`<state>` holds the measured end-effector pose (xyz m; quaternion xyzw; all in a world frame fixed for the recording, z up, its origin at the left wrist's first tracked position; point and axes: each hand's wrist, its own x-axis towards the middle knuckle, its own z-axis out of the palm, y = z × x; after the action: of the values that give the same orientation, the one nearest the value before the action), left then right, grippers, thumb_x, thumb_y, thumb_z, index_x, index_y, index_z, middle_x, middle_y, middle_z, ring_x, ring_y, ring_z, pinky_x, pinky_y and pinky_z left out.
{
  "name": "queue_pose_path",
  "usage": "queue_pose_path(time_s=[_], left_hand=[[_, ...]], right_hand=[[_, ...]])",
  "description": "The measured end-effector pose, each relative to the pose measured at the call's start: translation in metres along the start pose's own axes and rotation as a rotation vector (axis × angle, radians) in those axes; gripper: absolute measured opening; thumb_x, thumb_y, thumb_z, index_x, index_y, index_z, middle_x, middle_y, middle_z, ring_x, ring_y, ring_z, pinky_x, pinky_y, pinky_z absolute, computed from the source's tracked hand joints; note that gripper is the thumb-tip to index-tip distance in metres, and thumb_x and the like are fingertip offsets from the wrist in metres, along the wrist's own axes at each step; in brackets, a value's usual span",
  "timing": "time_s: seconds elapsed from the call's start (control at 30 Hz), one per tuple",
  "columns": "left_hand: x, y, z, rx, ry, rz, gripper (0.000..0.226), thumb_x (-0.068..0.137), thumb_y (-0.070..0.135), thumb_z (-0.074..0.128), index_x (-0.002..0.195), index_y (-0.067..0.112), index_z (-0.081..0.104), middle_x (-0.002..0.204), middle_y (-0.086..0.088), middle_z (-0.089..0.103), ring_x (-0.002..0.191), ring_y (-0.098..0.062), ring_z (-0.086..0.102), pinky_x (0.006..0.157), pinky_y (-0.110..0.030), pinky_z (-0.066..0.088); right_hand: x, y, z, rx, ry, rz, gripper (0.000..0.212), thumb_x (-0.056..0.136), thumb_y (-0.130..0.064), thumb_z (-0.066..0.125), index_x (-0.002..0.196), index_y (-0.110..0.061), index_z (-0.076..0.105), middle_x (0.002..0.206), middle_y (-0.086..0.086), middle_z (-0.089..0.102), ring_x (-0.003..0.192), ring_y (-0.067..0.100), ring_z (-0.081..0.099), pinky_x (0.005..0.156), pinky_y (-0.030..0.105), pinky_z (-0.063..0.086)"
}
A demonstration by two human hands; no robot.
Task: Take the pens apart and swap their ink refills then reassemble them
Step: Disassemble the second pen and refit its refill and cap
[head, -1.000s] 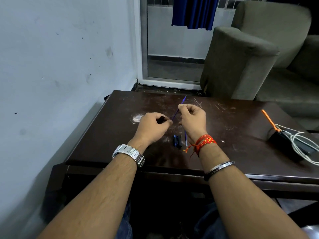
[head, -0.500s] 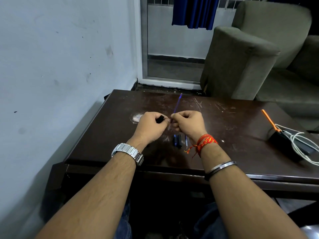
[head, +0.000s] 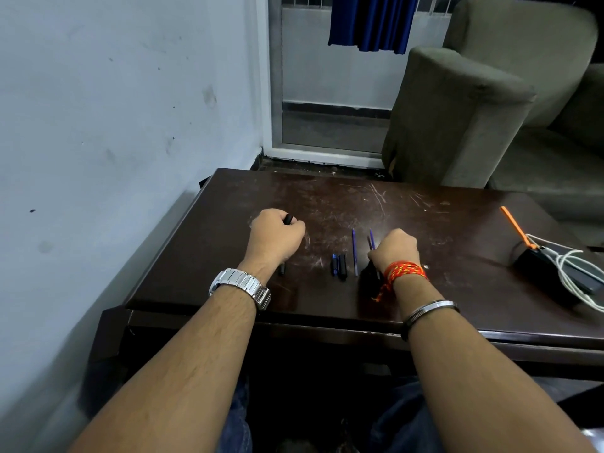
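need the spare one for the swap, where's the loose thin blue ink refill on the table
In the head view, the thin blue ink refill lies on the dark wooden table, between the small dark pen parts and the right hand.

No readable text, labels, brands, numbers or signs anywhere in the view. Pen parts (head: pixel 339 265) on the worktop (head: pixel 425 289) show no legible print. Wristwatch (head: pixel 240 284) is seen band-side, with no dial or marking visible. Black box (head: pixel 539 273) by the worktop's right edge carries no label that can be made out.
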<state>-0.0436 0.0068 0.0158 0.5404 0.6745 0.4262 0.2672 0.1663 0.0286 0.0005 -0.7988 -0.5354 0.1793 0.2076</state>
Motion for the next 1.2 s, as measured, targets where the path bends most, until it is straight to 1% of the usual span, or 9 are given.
queue_pose_path(time_s=[0.13,0.4,0.53,0.67,0.73,0.83,1.0,1.1,1.2], left_hand=[[0.002,-0.003,-0.002,0.034,-0.007,-0.028,0.025,0.083,0.021,0.059,0.06,0.011,0.06,0.055,-0.001,0.051,0.049,-0.014,0.046,0.031,-0.013,0.027],[0.003,-0.004,-0.003,0.029,-0.013,-0.055,0.027,0.081,0.019,0.061,0.055,0.012,0.057,0.05,0.003,0.049,0.041,-0.005,0.043,0.029,-0.013,0.024],[0.006,-0.005,-0.012,0.043,0.052,-0.106,0.037,0.078,0.017,0.062,0.045,0.018,0.047,0.04,0.01,0.043,0.033,-0.005,0.04,0.031,-0.019,0.026],[0.009,-0.016,-0.025,0.18,0.124,-0.155,0.019,0.076,0.008,0.062,0.057,0.008,0.059,0.059,-0.004,0.06,0.047,-0.015,0.052,0.032,-0.02,0.033],[0.008,-0.022,-0.027,0.276,0.096,-0.216,0.009,0.077,0.009,0.067,0.071,0.004,0.063,0.075,-0.01,0.065,0.058,-0.021,0.057,0.049,-0.025,0.042],[0.006,-0.029,-0.024,0.359,0.034,-0.286,0.018,0.079,0.014,0.077,0.081,0.005,0.062,0.087,-0.012,0.068,0.08,-0.029,0.067,0.062,-0.032,0.047],[0.005,-0.027,-0.019,0.399,0.031,-0.278,0.023,0.081,0.011,0.077,0.08,0.01,0.054,0.096,-0.015,0.066,0.081,-0.031,0.064,0.063,-0.033,0.046],[0.003,-0.026,-0.017,0.416,-0.004,-0.262,0.016,0.082,0.004,0.066,0.076,0.008,0.051,0.094,-0.015,0.063,0.087,-0.035,0.066,0.064,-0.034,0.047],[0.0,-0.026,-0.016,0.418,-0.028,-0.244,0.017,0.082,0.005,0.061,0.071,0.009,0.049,0.089,-0.013,0.059,0.079,-0.031,0.059,0.063,-0.034,0.045]], right_hand=[[0.0,0.0,0.001,-0.003,-0.002,0.001,0.017,0.087,-0.007,0.066,0.101,0.004,0.064,0.111,0.025,0.064,0.101,0.04,0.066,0.084,0.04,0.054],[-0.004,-0.001,-0.004,-0.001,-0.022,0.001,0.021,0.085,-0.008,0.071,0.101,0.005,0.064,0.102,0.022,0.064,0.092,0.035,0.067,0.076,0.037,0.054],[-0.007,-0.005,-0.008,0.057,-0.004,-0.01,0.02,0.082,-0.011,0.074,0.077,-0.004,0.056,0.078,0.011,0.056,0.085,0.033,0.067,0.075,0.038,0.058],[-0.01,-0.013,-0.01,0.152,0.022,-0.012,0.013,0.086,-0.014,0.064,0.079,-0.004,0.059,0.087,0.015,0.065,0.083,0.033,0.068,0.074,0.037,0.058],[-0.009,-0.017,-0.008,0.214,-0.015,0.002,0.02,0.09,-0.017,0.057,0.094,0.001,0.064,0.1,0.017,0.066,0.091,0.033,0.067,0.077,0.035,0.055],[-0.011,-0.024,-0.004,0.241,-0.08,0.005,0.031,0.094,-0.021,0.05,0.11,0.002,0.065,0.11,0.018,0.066,0.094,0.031,0.064,0.076,0.032,0.047],[-0.014,-0.031,-0.002,0.259,-0.069,-0.092,0.033,0.099,-0.028,0.049,0.094,-0.003,0.07,0.098,0.015,0.07,0.096,0.03,0.066,0.084,0.033,0.05],[-0.018,-0.034,-0.001,0.273,-0.058,-0.168,0.043,0.097,-0.039,0.056,0.063,-0.013,0.058,0.073,0.006,0.065,0.073,0.022,0.062,0.063,0.026,0.044],[-0.025,-0.038,0.001,0.311,-0.1,-0.166,0.042,0.096,-0.042,0.058,0.064,-0.014,0.058,0.073,0.006,0.068,0.066,0.017,0.064,0.049,0.022,0.043]])
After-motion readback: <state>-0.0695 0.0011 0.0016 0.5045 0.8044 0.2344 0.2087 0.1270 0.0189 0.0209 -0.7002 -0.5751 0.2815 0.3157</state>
